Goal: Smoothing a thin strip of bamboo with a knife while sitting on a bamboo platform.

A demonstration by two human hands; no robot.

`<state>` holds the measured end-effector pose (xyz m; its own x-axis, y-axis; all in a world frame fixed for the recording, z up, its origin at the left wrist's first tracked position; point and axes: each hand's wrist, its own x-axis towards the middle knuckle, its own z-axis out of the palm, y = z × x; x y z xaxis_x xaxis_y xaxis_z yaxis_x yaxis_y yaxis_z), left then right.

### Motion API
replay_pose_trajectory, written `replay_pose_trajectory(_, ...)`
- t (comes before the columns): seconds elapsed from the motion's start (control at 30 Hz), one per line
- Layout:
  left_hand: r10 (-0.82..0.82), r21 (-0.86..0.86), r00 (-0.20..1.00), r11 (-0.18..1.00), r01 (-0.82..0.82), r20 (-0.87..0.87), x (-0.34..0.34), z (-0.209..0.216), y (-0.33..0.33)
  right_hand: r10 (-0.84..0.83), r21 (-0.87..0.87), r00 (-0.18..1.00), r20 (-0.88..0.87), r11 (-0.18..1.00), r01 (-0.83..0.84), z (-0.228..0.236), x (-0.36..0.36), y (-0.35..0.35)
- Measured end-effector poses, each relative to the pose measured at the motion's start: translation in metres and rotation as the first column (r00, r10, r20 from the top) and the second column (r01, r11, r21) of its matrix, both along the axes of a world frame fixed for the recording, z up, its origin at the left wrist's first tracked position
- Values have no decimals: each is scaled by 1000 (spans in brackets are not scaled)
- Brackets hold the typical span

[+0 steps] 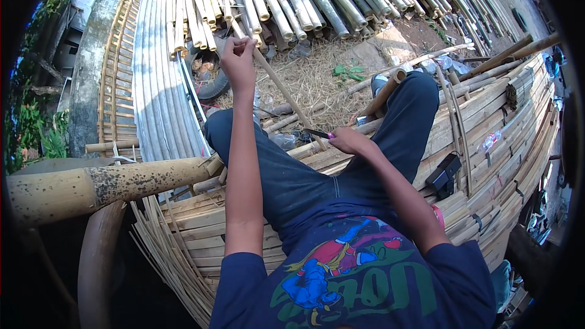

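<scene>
Left grip (238, 64): thumb and fingertips pinched together on a narrow bamboo strip (281, 89), on its far stretch, raised beyond my left knee. The strip slants from this grip toward me and to the right, and its near end comes down by the slats (420, 146), between my legs. Where the strip runs past my fingertips, I cannot separate its far end from the poles (304, 0) behind.

Right grip (350, 141): fingers closed around the handle of a knife (315, 133), held low between my thighs. The blade points left and meets the strip in view just above its near end; I cannot tell whether the edge bites into it. The strip's near end lies just left of this grip, and the two grips are well apart.

Surroundings: I am seated on the slats. A thick pole (385, 94) leans beside my right knee. A black box (443, 175) rests on the slats to the right of my right forearm. Straw (314, 76) covers the ground ahead; a tyre (213, 87) lies beyond my left knee.
</scene>
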<state>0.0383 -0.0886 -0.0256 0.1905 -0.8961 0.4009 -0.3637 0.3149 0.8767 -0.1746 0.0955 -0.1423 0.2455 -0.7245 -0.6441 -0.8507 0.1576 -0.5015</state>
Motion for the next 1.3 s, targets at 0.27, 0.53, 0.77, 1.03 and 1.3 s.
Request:
replay_pose_trajectory(0.27, -51, -4, 998, 999, 51, 43, -40, 19, 13, -434, -129, 728, 532, 807, 576, 68, 43, -56)
replay_pose_trajectory(0.53, -126, 12, 992, 992, 127, -16, -61, 21, 5, -203, -150, 978, 44, 967, 208, -167, 26, 52)
replay_pose_trajectory(0.77, -12, 15, 998, 1000, 13, -69, -24, 14, 19, -536, 185, 769, 348, 843, 505, -46, 35, -1)
replay_pose_trajectory(1.03, 153, -33, 984, 987, -157, -94, 39, -34, -6, -79, 262, 991, -105, 959, 105, -75, 15, 13)
replay_pose_trajectory(1.3, 262, -3, 965, 965, -262, 32, 55, -29, 11, -169, 178, 976, 138, 973, 144, -71, 5, 3)
